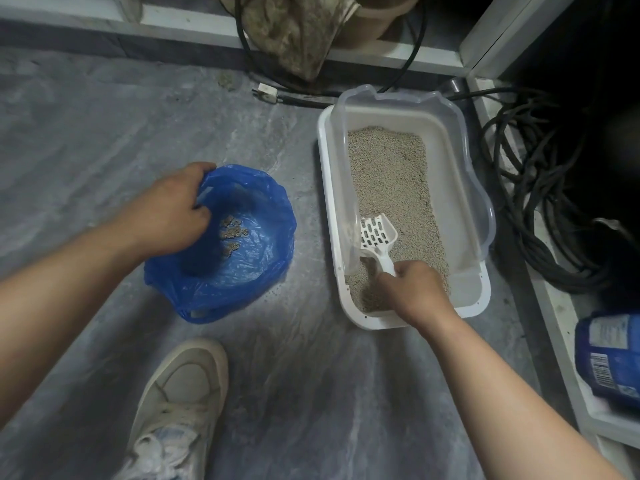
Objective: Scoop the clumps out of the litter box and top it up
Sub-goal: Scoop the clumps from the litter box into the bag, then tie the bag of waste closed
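Observation:
A white litter box (pixel 327 188) with a clear plastic rim stands on the floor at the right, filled with beige litter (pixel 391 174). My right hand (pixel 415 289) grips the handle of a white slotted scoop (pixel 375 233), whose head lies empty over the litter near the box's left wall. To the left sits an open blue plastic bag (pixel 256 258) with several grey clumps (pixel 232 233) at its bottom. My left hand (pixel 173 209) grips the bag's upper left rim and holds it open.
A blue litter package (pixel 609 355) lies at the right edge on a white ledge. Coiled black cables (pixel 540 202) lie right of the box. A plug and cord (pixel 266 93) lie behind it. My shoe (pixel 180 403) is on the grey floor below the bag.

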